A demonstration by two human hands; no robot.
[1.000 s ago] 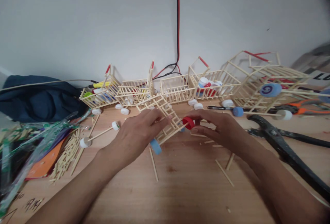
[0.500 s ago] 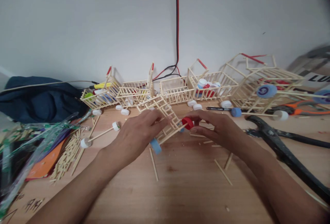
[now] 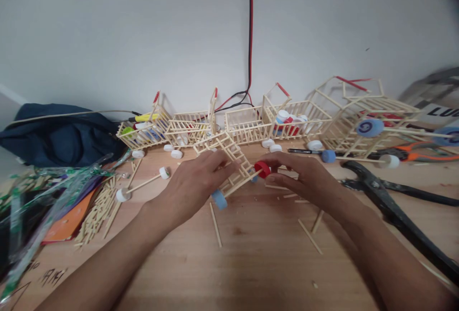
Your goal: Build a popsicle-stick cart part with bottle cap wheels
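My left hand (image 3: 193, 184) is closed around a small cart frame (image 3: 229, 155) made of thin wooden sticks, tilted on the wooden table (image 3: 258, 258). A blue bottle cap (image 3: 218, 199) sits as a wheel on the near end of a stick axle under the frame. My right hand (image 3: 304, 179) pinches a red bottle cap (image 3: 262, 169) at the other end of that axle, fingers closed on it.
Several finished stick carts (image 3: 287, 120) with caps line the wall. A red and black cable (image 3: 250, 38) hangs down behind. Large black pliers (image 3: 390, 206) lie at right, a stick pile (image 3: 98, 210) and plastic wrappers at left, a dark bag (image 3: 60, 134) beyond. Loose sticks lie about.
The view has shifted slightly to the right and down. Both hands keep their hold on the frame and the red cap with almost no movement.
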